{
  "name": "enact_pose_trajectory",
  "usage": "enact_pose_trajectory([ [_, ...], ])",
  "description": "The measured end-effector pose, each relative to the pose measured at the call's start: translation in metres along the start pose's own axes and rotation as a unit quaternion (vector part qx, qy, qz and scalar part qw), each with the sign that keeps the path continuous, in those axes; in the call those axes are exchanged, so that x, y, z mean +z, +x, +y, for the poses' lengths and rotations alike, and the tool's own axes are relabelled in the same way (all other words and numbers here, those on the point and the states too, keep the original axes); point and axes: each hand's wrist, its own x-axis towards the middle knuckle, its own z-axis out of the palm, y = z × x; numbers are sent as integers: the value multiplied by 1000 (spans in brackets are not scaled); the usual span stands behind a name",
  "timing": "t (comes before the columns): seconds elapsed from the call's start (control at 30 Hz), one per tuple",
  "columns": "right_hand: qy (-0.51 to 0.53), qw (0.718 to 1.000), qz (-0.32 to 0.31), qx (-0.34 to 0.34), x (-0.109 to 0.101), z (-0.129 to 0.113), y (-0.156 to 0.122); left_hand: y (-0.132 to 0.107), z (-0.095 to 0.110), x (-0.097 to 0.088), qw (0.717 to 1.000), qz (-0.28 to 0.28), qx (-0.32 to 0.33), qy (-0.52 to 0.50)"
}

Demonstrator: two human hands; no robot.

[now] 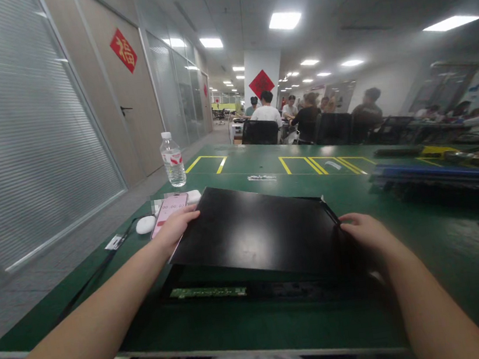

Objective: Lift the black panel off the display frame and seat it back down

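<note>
Gripping panel (pixel 255 230) ends with left hand (pixel 177 224) and right hand (pixel 365 233), curling fingers over both edges; lying lengthwise left-to-right, facing up.

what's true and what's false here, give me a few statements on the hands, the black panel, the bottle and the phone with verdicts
1. Both the left hand and the right hand touch the black panel. True.
2. The water bottle lies on its side. False: it stands upright.
3. The phone lies right by the left hand, screen lit. True.
4. The table has a red top. False: it is green.
5. A green circuit strip shows below the panel's near edge. True.
</note>
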Motion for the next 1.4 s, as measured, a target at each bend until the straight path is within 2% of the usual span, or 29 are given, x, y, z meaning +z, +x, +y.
enact_pose_trajectory([
  [0.27,23,1000,4,-8,0,1,0,-4,3,3,1000,23,-3,1],
  [0.47,18,1000,-13,4,-1,-3,-1,2,0,-2,1000,2,8,-4],
  [0.9,7,1000,-20,-21,1,-1,1,-2,-1,0,1000,6,12,-12],
  [1.4,-34,999,-42,-1,-7,-17,-14,3,-10,-5,999,18,7,44],
])
